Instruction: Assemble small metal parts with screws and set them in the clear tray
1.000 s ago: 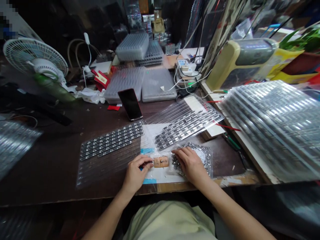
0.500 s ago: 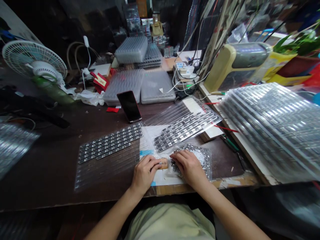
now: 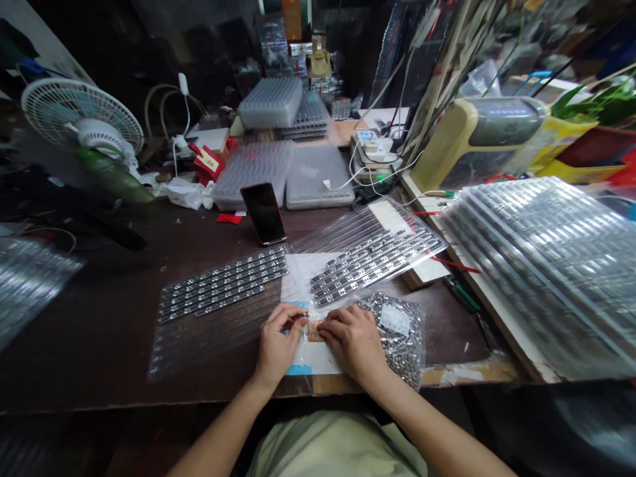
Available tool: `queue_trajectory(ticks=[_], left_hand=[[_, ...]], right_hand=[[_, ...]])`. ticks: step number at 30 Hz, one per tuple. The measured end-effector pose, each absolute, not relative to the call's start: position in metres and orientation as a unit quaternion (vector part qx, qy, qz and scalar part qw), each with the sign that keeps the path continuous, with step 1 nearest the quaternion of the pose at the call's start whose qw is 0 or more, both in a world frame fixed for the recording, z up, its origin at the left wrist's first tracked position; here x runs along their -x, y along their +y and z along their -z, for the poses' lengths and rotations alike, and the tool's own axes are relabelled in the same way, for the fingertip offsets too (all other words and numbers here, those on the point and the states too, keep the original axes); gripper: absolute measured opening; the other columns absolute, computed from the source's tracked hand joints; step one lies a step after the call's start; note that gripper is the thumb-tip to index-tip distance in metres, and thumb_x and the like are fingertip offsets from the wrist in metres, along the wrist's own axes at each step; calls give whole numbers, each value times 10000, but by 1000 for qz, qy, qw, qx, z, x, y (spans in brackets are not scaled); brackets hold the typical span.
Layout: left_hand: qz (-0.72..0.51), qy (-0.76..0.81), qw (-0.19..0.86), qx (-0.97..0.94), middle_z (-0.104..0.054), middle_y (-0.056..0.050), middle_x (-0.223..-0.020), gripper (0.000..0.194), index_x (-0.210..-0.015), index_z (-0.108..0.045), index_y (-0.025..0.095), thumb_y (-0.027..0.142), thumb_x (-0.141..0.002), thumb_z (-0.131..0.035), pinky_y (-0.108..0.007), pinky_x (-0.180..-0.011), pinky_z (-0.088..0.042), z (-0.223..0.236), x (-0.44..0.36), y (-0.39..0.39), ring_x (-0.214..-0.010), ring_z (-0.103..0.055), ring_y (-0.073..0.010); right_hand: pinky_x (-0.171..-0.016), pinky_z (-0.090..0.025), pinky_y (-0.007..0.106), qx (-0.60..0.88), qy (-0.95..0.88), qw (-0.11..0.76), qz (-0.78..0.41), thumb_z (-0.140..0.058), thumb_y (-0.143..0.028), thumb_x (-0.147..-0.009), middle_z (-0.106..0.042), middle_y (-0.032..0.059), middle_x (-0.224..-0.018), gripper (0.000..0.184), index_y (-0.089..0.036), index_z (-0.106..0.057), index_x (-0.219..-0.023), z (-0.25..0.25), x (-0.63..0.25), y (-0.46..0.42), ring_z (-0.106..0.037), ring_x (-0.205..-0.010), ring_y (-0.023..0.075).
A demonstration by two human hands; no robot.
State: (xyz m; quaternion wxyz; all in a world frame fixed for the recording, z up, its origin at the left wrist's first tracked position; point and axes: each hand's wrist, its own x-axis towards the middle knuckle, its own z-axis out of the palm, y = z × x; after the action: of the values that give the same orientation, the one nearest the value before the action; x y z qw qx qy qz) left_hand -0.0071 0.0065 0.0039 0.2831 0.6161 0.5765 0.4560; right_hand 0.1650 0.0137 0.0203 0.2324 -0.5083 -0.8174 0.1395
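My left hand (image 3: 278,341) is closed in a pinch on a small metal part at the near edge of the table. My right hand (image 3: 350,338) rests over a small tan block (image 3: 313,329), fingers curled and pressing on it. Both hands lie on a white sheet (image 3: 311,354) with blue tape. A clear bag of small metal parts (image 3: 402,331) sits just right of my right hand. Two clear trays lined with rows of metal parts lie beyond: one to the left (image 3: 223,285), one to the right (image 3: 372,255).
A dark phone (image 3: 264,213) leans upright mid-table. A white fan (image 3: 84,126) stands at far left. Stacks of clear trays (image 3: 541,252) fill the right side, more trays (image 3: 271,103) at the back. Cables and a power strip (image 3: 375,142) lie behind.
My right hand left the bag of parts and moved left onto the tan block. My left hand stayed close by, still pinching a small part.
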Motion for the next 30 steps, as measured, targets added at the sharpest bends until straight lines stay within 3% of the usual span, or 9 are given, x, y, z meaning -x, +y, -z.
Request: queue_trajectory(ticks=[6,12,19,24,30], left_hand=[[-451,581,297,-609,-646,-50,-888,136,-871,-671,167,250,-842,-567,-222,-650,-527,-4,4,7,-807,-632,-148],[-394,565,265,-675,-656,-39,-876,116,-884,-687,186,228,-834,-591,-244,-685,-516,-14,-5,11,-786,-628,-144],[-333,505,199,-771,-649,-22,-848,118,-917,-696,227,226,-805,-659,-273,-749,-486,-12,-22,7,-822,-599,-157],[-321,501,188,-782,-655,-26,-855,120,-920,-695,227,228,-807,-657,-290,-759,-481,-5,-23,7,-822,-594,-168],[-321,501,219,-773,-666,-22,-840,94,-871,-701,220,186,-787,-675,-288,-753,-476,-2,-22,8,-822,-592,-169]], right_hand=[[-749,-293,337,528,-819,208,-83,-599,-308,-860,-647,5,-944,123,-311,-681,-952,-27,-180,13,-463,-874,186],[-714,-274,345,546,-829,126,6,-668,-332,-801,-632,32,-829,79,-253,-668,-800,-29,-204,13,-446,-831,214],[-698,-273,318,551,-821,149,-11,-599,-278,-860,-625,17,-813,110,-228,-648,-775,-19,-203,10,-450,-801,187],[-697,-276,313,539,-826,162,-27,-645,-330,-824,-639,9,-883,107,-266,-663,-907,-19,-204,12,-449,-834,196],[-687,-278,307,540,-823,170,-49,-623,-299,-842,-637,-3,-840,68,-264,-665,-800,-21,-204,13,-446,-806,181]])
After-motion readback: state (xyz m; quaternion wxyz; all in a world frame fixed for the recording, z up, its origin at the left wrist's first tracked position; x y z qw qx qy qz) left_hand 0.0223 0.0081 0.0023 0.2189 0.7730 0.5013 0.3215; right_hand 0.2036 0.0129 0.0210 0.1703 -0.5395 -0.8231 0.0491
